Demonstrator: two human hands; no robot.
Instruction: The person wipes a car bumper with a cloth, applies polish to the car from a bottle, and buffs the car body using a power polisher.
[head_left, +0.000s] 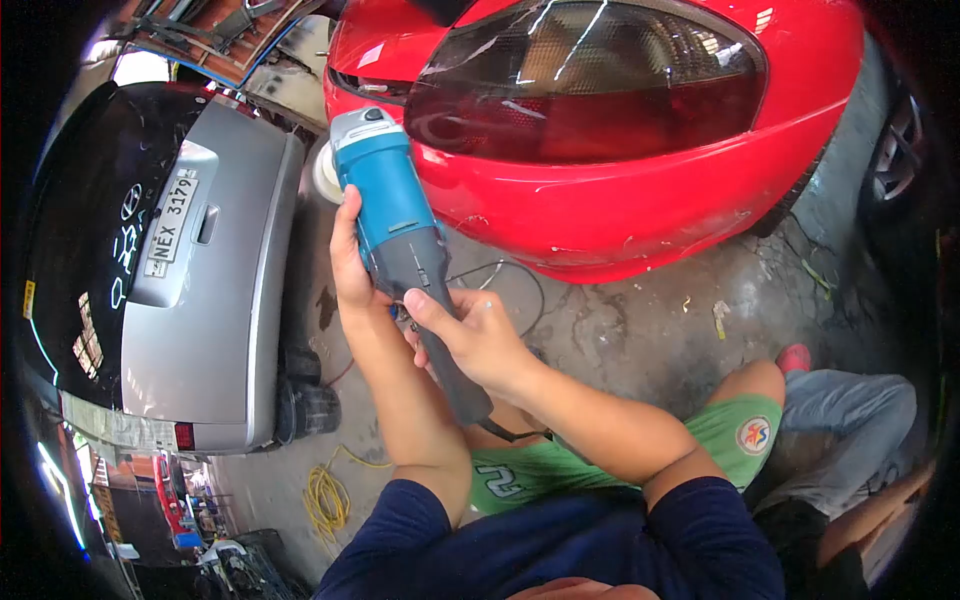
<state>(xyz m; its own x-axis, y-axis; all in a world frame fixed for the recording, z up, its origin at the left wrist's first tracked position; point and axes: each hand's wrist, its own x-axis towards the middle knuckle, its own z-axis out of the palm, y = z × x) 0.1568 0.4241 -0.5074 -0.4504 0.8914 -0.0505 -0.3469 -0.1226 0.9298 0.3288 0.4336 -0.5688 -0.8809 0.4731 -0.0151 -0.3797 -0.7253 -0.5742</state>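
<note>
Blue power tool [388, 190] is up in front of the red car [600, 205], and it's 2 hands on it: the left hand [352, 255] cradles its body while the right hand [470, 335] is wrapped around its dark handle [457, 385]! Left of the red car sits a silver car [200, 345], and nearer than the red car, a yellow cord [326, 502] lies coiled on the floor [640, 330].

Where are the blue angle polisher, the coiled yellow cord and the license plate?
Blue angle polisher [386, 192]: head view, on its blue housing.
Coiled yellow cord [325, 503]: head view, on its loops.
License plate [173, 226]: head view, on its lettered face.
</note>
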